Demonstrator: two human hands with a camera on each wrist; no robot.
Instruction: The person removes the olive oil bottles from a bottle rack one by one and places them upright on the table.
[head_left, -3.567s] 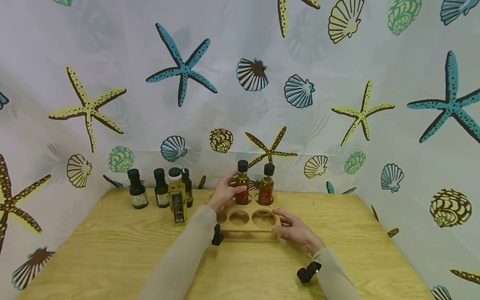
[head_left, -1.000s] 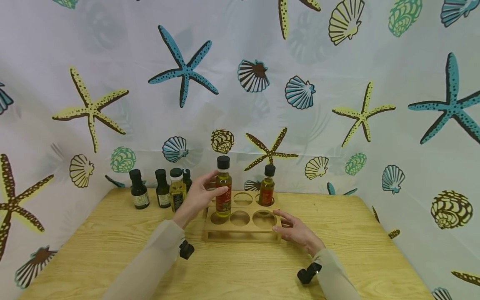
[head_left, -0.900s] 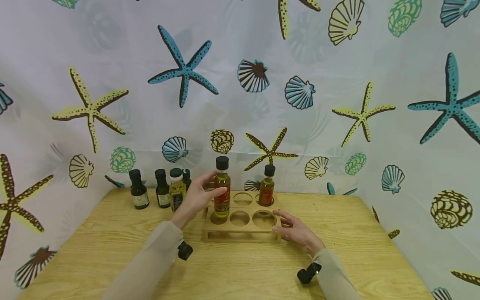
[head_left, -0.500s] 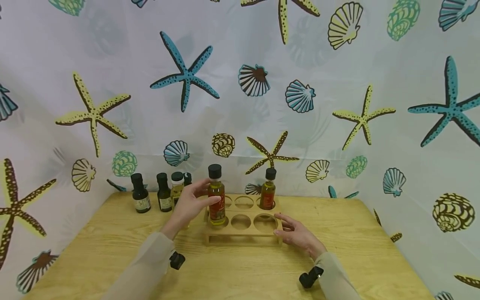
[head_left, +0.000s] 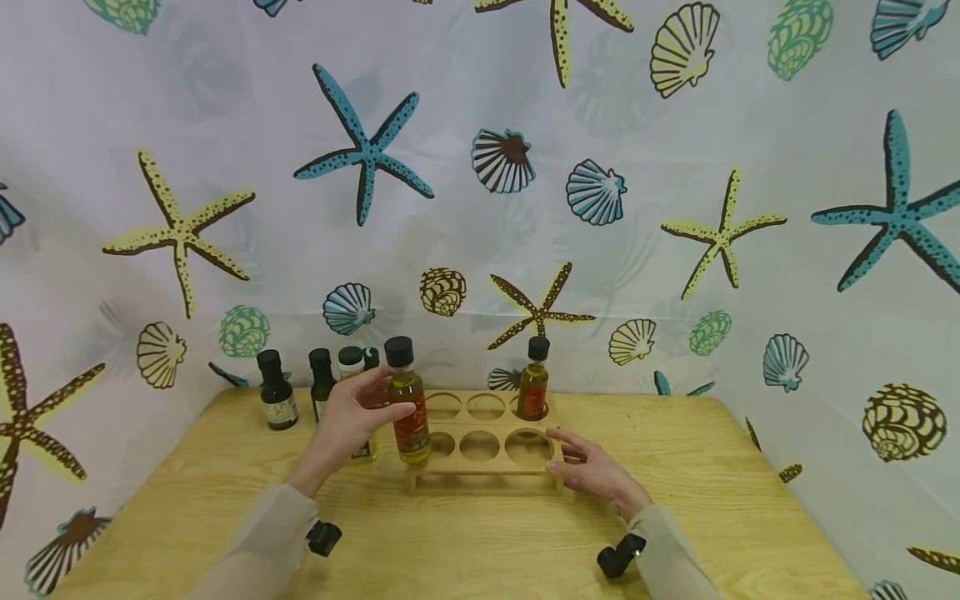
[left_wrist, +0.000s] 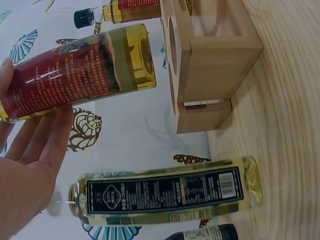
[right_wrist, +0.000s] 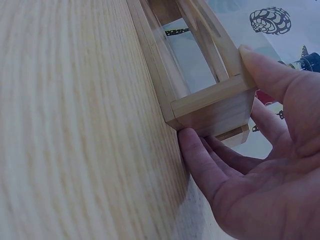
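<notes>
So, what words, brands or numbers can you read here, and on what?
No wording is legible.
Held red-labelled oil bottle: lines of print, too blurred.
Other red-labelled bottle, in the wooden rack: too small.
Black-labelled oil bottle: print and barcode, too blurred.
Dark bottles: visible labels too small.

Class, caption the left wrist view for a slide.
A left hand holds a red-labelled bottle near a wooden rack.

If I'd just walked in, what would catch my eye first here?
Probably the big blue starfish printed on the pale sheet behind the table. Next, the red-labelled bottle in the left hand, held up at the left end of a wooden rack, whose right end the right hand grips.
</notes>
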